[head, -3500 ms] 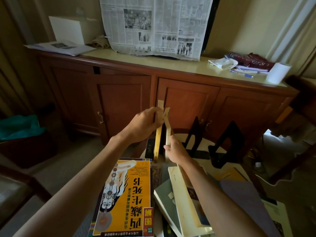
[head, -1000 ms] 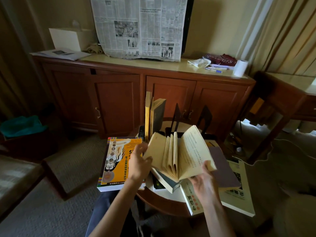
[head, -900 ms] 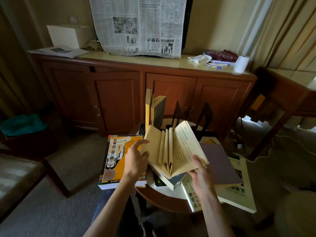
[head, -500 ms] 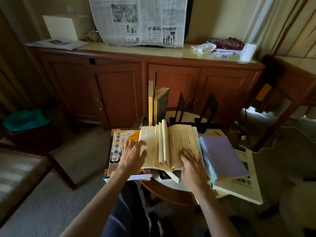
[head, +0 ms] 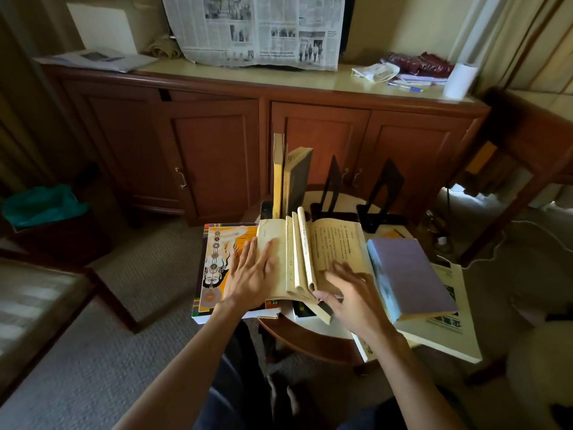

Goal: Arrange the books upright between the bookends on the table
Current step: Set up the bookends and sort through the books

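An open cream paperback [head: 328, 243] lies face up on the pile of books on the small round table [head: 310, 339], some pages fanned up at its middle. My left hand [head: 251, 277] presses flat on its left page. My right hand [head: 350, 293] lies on the right page with spread fingers, thumb at the book's near edge. Behind it a yellow book [head: 277, 178] and a dark book [head: 297, 178] stand upright. Two black bookends [head: 331, 187] [head: 383, 193] stand to their right. A yellow illustrated book [head: 220, 268] lies flat at left, a purple book [head: 409, 274] at right.
A white book [head: 449, 330] lies under the purple one and overhangs the table's right edge. A wooden cabinet [head: 217, 144] stands close behind the table, with a newspaper [head: 257, 29] and oddments on top. A chair [head: 527, 144] is at right, a bench at left.
The open paperback, held up in both hands a second ago, now lies flat on the pile. Both hands press on its pages. The view has tilted down and closer.
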Motion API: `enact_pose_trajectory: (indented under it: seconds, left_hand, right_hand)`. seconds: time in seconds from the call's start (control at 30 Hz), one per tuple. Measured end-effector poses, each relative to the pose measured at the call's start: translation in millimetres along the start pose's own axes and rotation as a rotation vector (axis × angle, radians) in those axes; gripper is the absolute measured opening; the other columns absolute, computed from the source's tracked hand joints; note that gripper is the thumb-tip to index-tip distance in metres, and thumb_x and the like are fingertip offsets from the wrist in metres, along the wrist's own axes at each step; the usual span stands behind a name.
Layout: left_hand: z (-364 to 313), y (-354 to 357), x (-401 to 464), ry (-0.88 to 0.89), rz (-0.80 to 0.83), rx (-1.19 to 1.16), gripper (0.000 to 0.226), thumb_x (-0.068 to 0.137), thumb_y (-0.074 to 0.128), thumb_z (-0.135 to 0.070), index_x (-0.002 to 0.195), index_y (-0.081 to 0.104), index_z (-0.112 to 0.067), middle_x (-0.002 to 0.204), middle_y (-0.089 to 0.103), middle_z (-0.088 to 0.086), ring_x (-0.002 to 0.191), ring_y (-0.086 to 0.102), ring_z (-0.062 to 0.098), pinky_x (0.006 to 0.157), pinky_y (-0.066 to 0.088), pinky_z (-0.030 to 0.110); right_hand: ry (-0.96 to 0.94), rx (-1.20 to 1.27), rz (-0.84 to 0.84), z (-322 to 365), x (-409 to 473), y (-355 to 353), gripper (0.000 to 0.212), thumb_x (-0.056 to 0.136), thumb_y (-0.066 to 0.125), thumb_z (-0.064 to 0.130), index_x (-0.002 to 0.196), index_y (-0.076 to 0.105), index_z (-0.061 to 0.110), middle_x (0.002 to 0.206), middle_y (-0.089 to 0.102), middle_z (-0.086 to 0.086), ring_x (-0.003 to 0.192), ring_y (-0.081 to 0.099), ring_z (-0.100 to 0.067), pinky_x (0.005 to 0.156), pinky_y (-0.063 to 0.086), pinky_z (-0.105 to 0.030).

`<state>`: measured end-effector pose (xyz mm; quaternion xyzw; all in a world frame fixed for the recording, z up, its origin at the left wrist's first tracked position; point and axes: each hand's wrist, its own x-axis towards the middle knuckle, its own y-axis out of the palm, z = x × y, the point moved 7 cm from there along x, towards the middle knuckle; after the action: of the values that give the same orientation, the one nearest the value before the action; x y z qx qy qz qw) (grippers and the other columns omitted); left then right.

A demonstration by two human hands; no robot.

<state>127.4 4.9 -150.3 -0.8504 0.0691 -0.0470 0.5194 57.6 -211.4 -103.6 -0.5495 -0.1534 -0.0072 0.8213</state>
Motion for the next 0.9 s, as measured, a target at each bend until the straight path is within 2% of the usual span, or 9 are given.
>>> enact_pose_trajectory:
  seconds: [0.07, 0.13, 0.23, 0.33, 0.47, 0.57, 0.67, 0.8, 0.9]
  left_hand:
    - [1, 1, -1, -0.003, -0.003, 0.005, 0.053, 0.101, 0.003, -0.059, 0.151, -0.012, -0.053, 0.168, -0.007, 0.000, 0.153, -0.014, 0.016, 0.122, -0.015, 0.042]
    - [1, 1, -1, 0.009, -0.003, 0.002, 0.052, 0.101, 0.003, -0.058, 0.150, -0.014, -0.053, 0.168, -0.006, 0.001, 0.153, -0.013, 0.018, 0.122, -0.014, 0.044]
    - [2, 2, 0, 0.015, -0.002, 0.006, 0.052, 0.101, 0.004, -0.057, 0.150, -0.016, -0.053, 0.168, -0.006, 0.002, 0.153, -0.012, 0.019, 0.122, -0.014, 0.044]
    - [1, 1, 0, 0.015, 0.004, 0.005, 0.052, 0.101, 0.004, -0.057, 0.149, -0.015, -0.054, 0.168, -0.007, 0.002, 0.153, -0.013, 0.019, 0.122, -0.015, 0.044]
    - [1, 2, -1, 0.025, -0.017, -0.001, 0.052, 0.103, 0.007, -0.054, 0.152, -0.012, -0.052, 0.168, -0.005, 0.002, 0.153, -0.013, 0.019, 0.121, -0.016, 0.043]
    - [1, 2, -2, 0.028, -0.032, -0.002, 0.053, 0.103, 0.009, -0.053, 0.153, -0.010, -0.051, 0.168, -0.002, 0.002, 0.153, -0.011, 0.019, 0.122, -0.013, 0.045]
    - [0, 1, -3, 0.033, -0.022, -0.002, 0.053, 0.103, 0.009, -0.053, 0.152, -0.011, -0.051, 0.168, -0.003, 0.003, 0.153, -0.011, 0.020, 0.122, -0.013, 0.046]
    - [2, 2, -2, 0.037, -0.027, 0.020, 0.054, 0.104, 0.009, -0.053, 0.153, -0.012, -0.050, 0.168, -0.003, 0.003, 0.153, -0.012, 0.020, 0.123, -0.012, 0.046]
    - [1, 3, -2, 0.042, -0.017, 0.025, 0.053, 0.104, 0.009, -0.053, 0.152, -0.014, -0.051, 0.168, -0.004, 0.003, 0.153, -0.014, 0.019, 0.123, -0.012, 0.047]
  right_hand:
    - [0.024, 0.154, -0.091, -1, -6, -4, 0.054, 0.087, 0.069, 0.038, 0.138, 0.056, 0.023, 0.144, 0.053, 0.001, 0.137, 0.043, -0.024, 0.105, 0.045, -0.050]
    - [0.013, 0.171, -0.221, -1, -9, -13, 0.057, 0.088, 0.067, 0.023, 0.142, 0.050, 0.023, 0.142, 0.055, 0.002, 0.128, 0.052, -0.024, 0.097, 0.052, -0.047]
    - [0.026, 0.179, -0.393, -11, -10, -17, 0.037, 0.092, 0.059, 0.020, 0.127, 0.064, 0.013, 0.131, 0.063, -0.005, 0.114, 0.063, -0.022, 0.087, 0.057, -0.044]
    - [0.172, 0.378, -0.409, -22, -13, -7, 0.025, 0.098, 0.058, 0.019, 0.119, 0.063, 0.008, 0.129, 0.061, -0.009, 0.115, 0.064, -0.023, 0.079, 0.061, -0.032]
    - [0.474, 0.406, -0.449, -37, -27, 4, 0.062, 0.090, 0.064, 0.009, 0.144, 0.034, 0.016, 0.148, 0.036, -0.014, 0.131, 0.049, -0.034, 0.080, 0.061, -0.041]
    - [0.176, -0.082, -0.306, -17, -18, 4, 0.084, 0.077, 0.067, -0.001, 0.152, 0.031, 0.014, 0.162, 0.019, -0.012, 0.150, 0.013, -0.035, 0.109, 0.035, -0.058]
    - [-0.057, -0.324, -0.105, 4, -20, 17, 0.076, 0.076, 0.070, 0.003, 0.146, 0.041, 0.008, 0.154, 0.038, -0.010, 0.150, 0.013, -0.032, 0.118, 0.018, -0.061]
    - [0.042, -0.455, -0.005, 10, -25, 24, 0.064, 0.089, 0.049, 0.032, 0.143, 0.043, -0.001, 0.147, 0.046, -0.017, 0.144, 0.028, -0.042, 0.117, -0.003, -0.064]
    - [0.241, -0.443, 0.123, -1, -1, 26, 0.072, 0.090, 0.022, 0.047, 0.145, 0.042, 0.005, 0.150, 0.045, -0.014, 0.145, 0.027, -0.040, 0.113, -0.019, -0.063]
